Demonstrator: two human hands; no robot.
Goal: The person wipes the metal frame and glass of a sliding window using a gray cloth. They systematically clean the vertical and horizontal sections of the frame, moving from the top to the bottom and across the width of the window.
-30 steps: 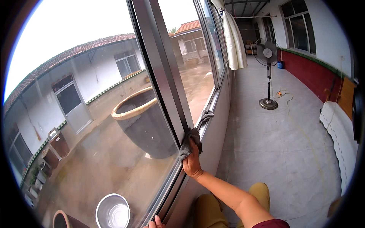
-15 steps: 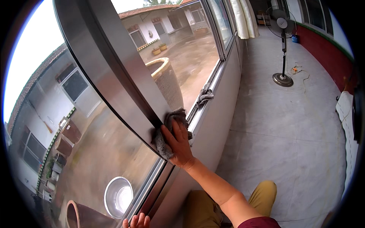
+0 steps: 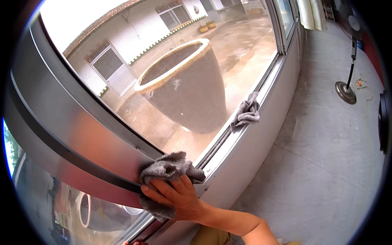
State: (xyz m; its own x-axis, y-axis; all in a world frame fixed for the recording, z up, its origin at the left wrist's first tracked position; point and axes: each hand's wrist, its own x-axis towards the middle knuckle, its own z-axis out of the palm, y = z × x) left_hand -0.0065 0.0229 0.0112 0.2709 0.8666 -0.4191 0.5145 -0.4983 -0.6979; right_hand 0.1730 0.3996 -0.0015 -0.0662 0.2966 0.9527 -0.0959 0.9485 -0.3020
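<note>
My right hand point(image 3: 179, 199) presses a crumpled grey cloth point(image 3: 167, 169) against the foot of a metal window post point(image 3: 102, 134), where it meets the sill. Its fingers are bent over the cloth, which spills out above and below them. A second grey cloth point(image 3: 247, 112) lies bunched on the window sill point(image 3: 269, 83), farther along to the right. Only a sliver of my left hand point(image 3: 136, 242) shows at the lower edge, by the bottom of the window frame; what its fingers do is hidden.
Behind the glass stands a large clay vat point(image 3: 188, 90) in a courtyard. A standing fan point(image 3: 346, 93) is on the grey floor point(image 3: 310, 159) at the right, near a cord with an orange piece point(image 3: 359, 83). A pale curtain point(image 3: 311, 14) hangs at the far end.
My view has turned left and come closer to the post. The right hand still keeps its cloth against the post's foot. My left hand has mostly slipped out of view.
</note>
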